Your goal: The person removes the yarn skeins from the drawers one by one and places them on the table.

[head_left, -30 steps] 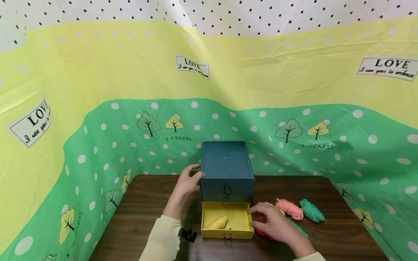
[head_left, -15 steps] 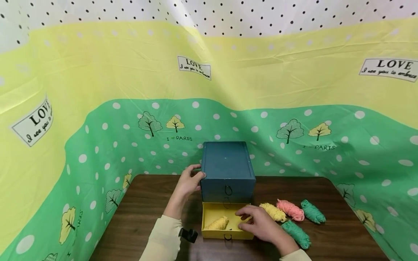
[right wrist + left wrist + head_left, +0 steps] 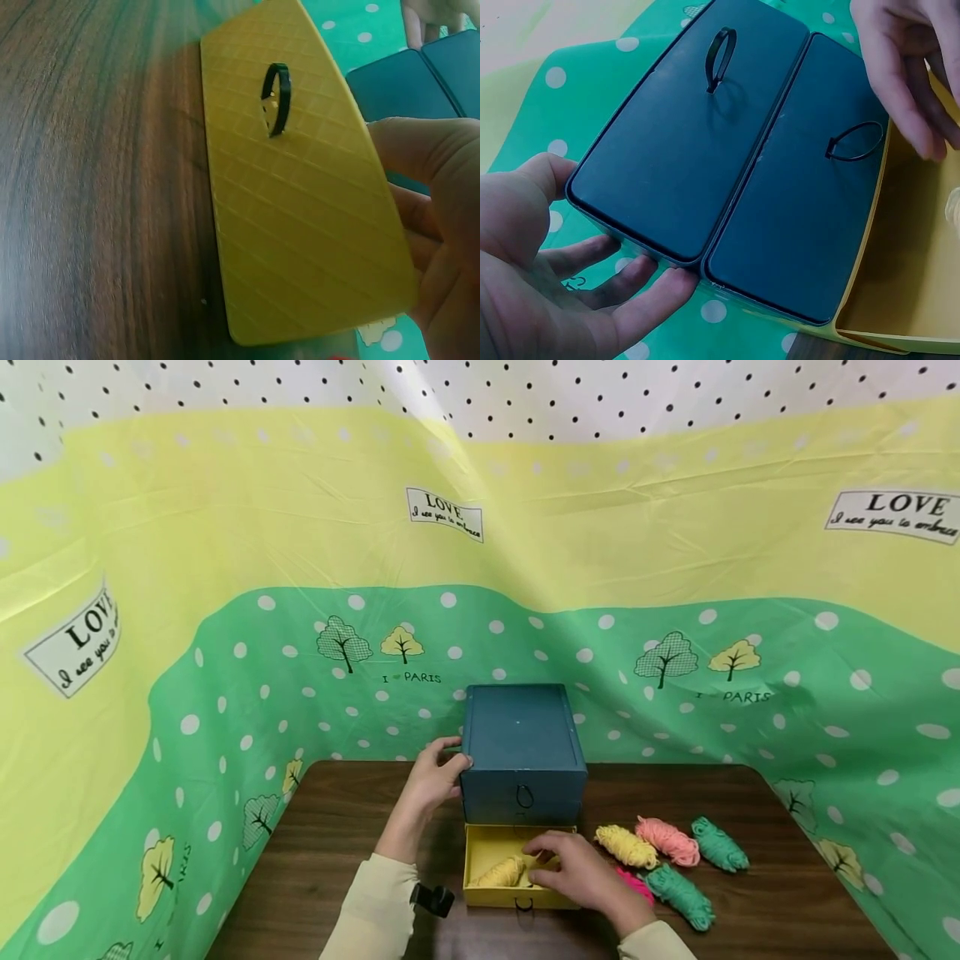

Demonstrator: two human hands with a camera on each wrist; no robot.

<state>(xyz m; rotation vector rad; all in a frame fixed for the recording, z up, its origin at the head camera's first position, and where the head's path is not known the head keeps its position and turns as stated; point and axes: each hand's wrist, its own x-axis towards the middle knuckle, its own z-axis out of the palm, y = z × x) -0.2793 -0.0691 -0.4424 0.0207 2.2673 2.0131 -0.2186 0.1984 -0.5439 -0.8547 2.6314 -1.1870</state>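
Note:
My left hand (image 3: 431, 777) rests against the left side of a dark blue drawer box (image 3: 517, 727), fingers spread along it and a fingertip at the upper corner. The two blue drawers, with black loop handles, are closed. Below them, a yellow drawer (image 3: 480, 899) with a quilted front (image 3: 307, 225) and a black loop (image 3: 276, 101) is pulled out. Inside it, at the left, lies a yellow yarn bundle (image 3: 501, 872). My right hand (image 3: 573, 864) reaches over the drawer's right part, fingers loosely bent and pointing down beside that bundle. Nothing shows between them.
Right of the drawer, on the dark wooden table (image 3: 315, 877), lie yarn bundles: yellow (image 3: 626, 846), pink (image 3: 667, 841), two green ones, one farther back (image 3: 720, 843) and one nearer (image 3: 680, 896), and a partly hidden magenta one (image 3: 636, 883). A patterned curtain (image 3: 375, 718) stands behind.
My right hand has moved left, from over the magenta yarn at the drawer's right wall to inside the drawer near the yellow bundle. The left hand and the box stay put.

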